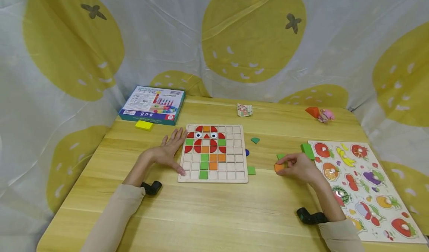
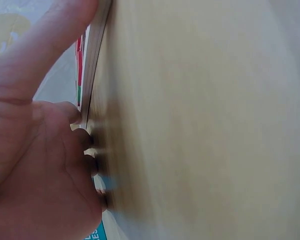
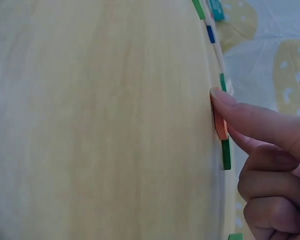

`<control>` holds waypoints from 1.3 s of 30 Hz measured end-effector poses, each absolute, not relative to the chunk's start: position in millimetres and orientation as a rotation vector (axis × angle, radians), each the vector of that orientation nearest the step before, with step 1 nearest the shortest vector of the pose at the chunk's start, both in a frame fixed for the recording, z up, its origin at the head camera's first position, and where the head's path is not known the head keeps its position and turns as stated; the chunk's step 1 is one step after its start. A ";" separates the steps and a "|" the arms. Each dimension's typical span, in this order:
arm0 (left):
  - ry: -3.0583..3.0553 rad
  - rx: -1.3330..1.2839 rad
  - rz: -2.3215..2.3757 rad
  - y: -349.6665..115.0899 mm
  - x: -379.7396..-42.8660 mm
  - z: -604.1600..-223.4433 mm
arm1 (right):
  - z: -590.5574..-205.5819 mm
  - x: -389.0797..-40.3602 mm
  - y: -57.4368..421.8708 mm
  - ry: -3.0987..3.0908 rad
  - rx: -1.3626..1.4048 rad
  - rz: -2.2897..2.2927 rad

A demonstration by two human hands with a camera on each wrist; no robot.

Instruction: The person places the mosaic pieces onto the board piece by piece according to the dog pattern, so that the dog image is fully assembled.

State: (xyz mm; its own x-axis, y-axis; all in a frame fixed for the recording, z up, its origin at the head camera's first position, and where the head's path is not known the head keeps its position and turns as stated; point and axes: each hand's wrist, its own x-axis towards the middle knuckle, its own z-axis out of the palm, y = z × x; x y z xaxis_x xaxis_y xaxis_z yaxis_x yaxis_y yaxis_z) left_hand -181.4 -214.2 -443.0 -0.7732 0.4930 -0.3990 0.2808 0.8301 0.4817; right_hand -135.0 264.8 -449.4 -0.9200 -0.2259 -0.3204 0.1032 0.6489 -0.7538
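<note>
A wooden grid board [image 1: 235, 174] lies flat on the table, with red, orange and green tiles and two eye tiles forming a picture in its left part. My left hand [image 1: 164, 151] rests at the board's left edge, fingers spread, thumb touching the lower left corner. In the left wrist view, the left palm [image 2: 45, 165] stands beside the board's rim. To the right of the board, my right hand [image 1: 301, 167] pinches an orange tile [image 1: 278, 168] between thumb and index finger. The right wrist view shows that orange tile [image 3: 220, 124] tilted, with a green tile [image 3: 226, 155] close by.
Between board and right hand lie a green square tile [image 1: 251, 170], a blue piece [image 1: 247, 152] and a dark green piece [image 1: 255, 140]. A fruit puzzle board [image 1: 363, 170] lies right. Farther back are a box [image 1: 152, 105], a yellow block [image 1: 144, 125] and a picture card [image 1: 244, 110].
</note>
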 end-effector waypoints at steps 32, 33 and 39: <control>2.484 0.573 0.550 -211.9 -180.9 -441.4 | -437.4 -152.7 99.8 2.480 -0.380 -1.121; 2.484 0.571 0.549 -212.0 -180.7 -441.0 | -438.0 -153.1 101.0 2.467 -0.390 -1.125; 2.481 0.566 0.549 -212.9 -179.8 -439.9 | -442.7 -156.5 101.0 2.439 -0.476 -1.135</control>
